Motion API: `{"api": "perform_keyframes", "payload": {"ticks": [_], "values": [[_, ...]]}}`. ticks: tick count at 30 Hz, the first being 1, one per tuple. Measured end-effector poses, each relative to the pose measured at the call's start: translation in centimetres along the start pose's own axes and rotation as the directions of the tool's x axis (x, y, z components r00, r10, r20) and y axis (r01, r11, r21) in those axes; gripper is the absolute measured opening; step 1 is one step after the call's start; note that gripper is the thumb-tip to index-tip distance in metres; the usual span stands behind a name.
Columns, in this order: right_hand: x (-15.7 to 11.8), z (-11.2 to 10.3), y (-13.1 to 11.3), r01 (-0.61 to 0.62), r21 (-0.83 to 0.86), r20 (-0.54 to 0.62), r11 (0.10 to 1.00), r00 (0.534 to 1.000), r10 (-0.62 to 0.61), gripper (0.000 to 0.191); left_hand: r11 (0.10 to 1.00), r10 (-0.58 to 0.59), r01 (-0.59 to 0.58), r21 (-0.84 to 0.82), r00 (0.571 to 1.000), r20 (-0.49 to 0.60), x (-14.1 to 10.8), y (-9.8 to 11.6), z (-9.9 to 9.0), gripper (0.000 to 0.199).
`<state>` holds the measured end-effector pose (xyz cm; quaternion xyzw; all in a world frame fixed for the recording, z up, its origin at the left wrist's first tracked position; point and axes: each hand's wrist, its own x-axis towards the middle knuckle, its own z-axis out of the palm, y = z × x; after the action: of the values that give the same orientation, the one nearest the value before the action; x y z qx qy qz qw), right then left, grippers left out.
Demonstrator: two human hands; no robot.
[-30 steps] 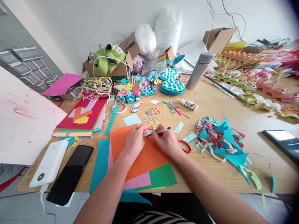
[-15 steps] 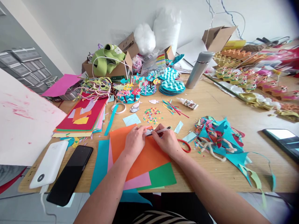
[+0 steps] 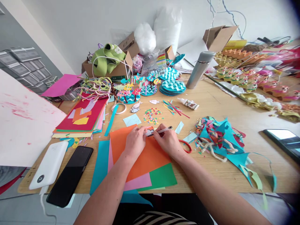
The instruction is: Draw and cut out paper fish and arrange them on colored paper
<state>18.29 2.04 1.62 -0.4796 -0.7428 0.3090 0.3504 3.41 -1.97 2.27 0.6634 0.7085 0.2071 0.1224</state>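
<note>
In my right hand [image 3: 167, 140] is a pen [image 3: 167, 128], its tip pointing left at a small pale paper cutout [image 3: 149, 132]. My left hand [image 3: 135, 140] pinches that cutout at its left side, and the fingers cover part of it. Both hands rest over an orange paper sheet [image 3: 140, 162], which lies on pink, green and blue sheets. Scissors with red handles [image 3: 186, 147] lie by my right wrist, partly hidden. Beyond the hands are a light blue paper piece [image 3: 132, 120], a pile of confetti [image 3: 152, 115] and paper fish [image 3: 136, 107].
A glue bottle [image 3: 189, 104] and a steel flask [image 3: 200, 70] stand farther back right. Blue scraps [image 3: 222, 134] heap up at right. To the left are a black phone [image 3: 70, 175], a white power bank [image 3: 50, 165] and stacked coloured paper [image 3: 82, 120].
The pen has tilted and shifted very slightly in my right hand. My left hand and the cutout stay in the same place.
</note>
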Motion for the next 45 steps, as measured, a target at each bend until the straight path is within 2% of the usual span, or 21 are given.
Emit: {"api": "perform_keyframes", "payload": {"ticks": [24,34,45], "values": [[0.35,-0.39,-0.15,-0.066,0.024,-0.002,0.998,0.998,0.067,0.013,0.999,-0.009,0.008,0.041,1.000,0.009,-0.12,0.20,-0.02,0.031],[0.41,-0.44,-0.02,-0.055,0.034,-0.009,0.998,0.998,0.056,0.014,0.998,-0.006,0.004,0.064,1.000,0.028,0.06,-0.04,0.20,0.029],[0.47,-0.55,0.05,-0.053,0.028,-0.015,0.998,0.998,0.054,0.014,0.986,0.013,-0.025,0.162,0.997,0.075,-0.08,0.06,0.17,0.029]]}}
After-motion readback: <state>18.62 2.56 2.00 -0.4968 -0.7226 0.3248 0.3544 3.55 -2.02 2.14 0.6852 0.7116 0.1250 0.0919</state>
